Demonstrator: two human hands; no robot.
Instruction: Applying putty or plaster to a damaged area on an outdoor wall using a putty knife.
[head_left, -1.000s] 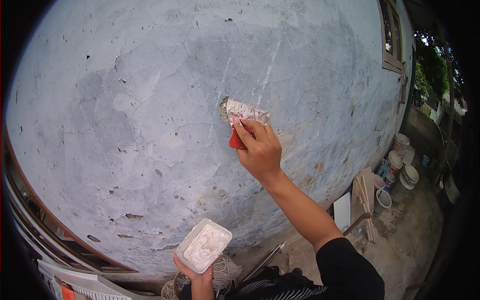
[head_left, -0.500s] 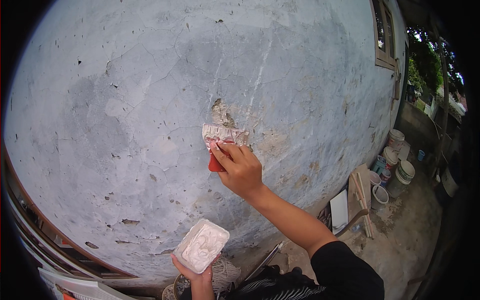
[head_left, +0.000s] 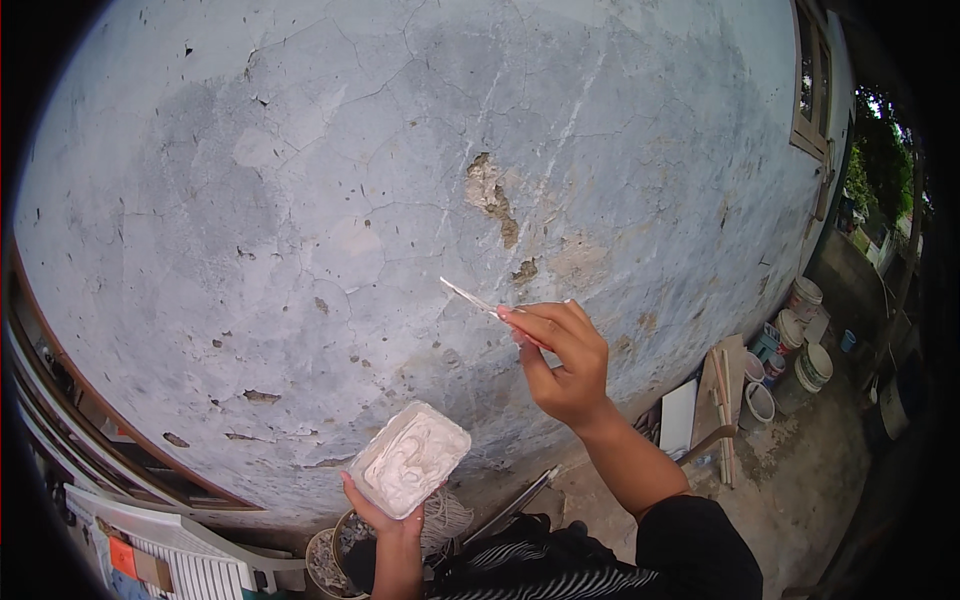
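Note:
My right hand [head_left: 572, 362] is closed on a putty knife [head_left: 468, 296] with a red handle, its blade turned edge-on and coated with pale paste. The blade points up and left, in front of the wall. Lower down, my left hand [head_left: 392, 520] holds up a rectangular plastic tub [head_left: 418, 462] of whitish putty from beneath. Its mouth faces me, and the putty shows swirled marks. The cracked, pale blue wall [head_left: 330, 190] has a chipped patch [head_left: 490, 200] above the knife, with bare plaster showing. A smaller hole [head_left: 525, 270] lies just below that patch.
Buckets [head_left: 813, 368] and paint tins stand along the wall at right, beside leaning boards [head_left: 680, 418] and sticks. A white plastic chair [head_left: 190, 545] holds small boxes at lower left. Containers of rubble [head_left: 325, 560] sit below my left hand. A window [head_left: 810, 75] is at upper right.
My right hand has drawn the putty knife off the wall, down and right, turning its blade edge-on. The chipped patch is now uncovered. The view has shifted slightly; my left hand still holds the tub.

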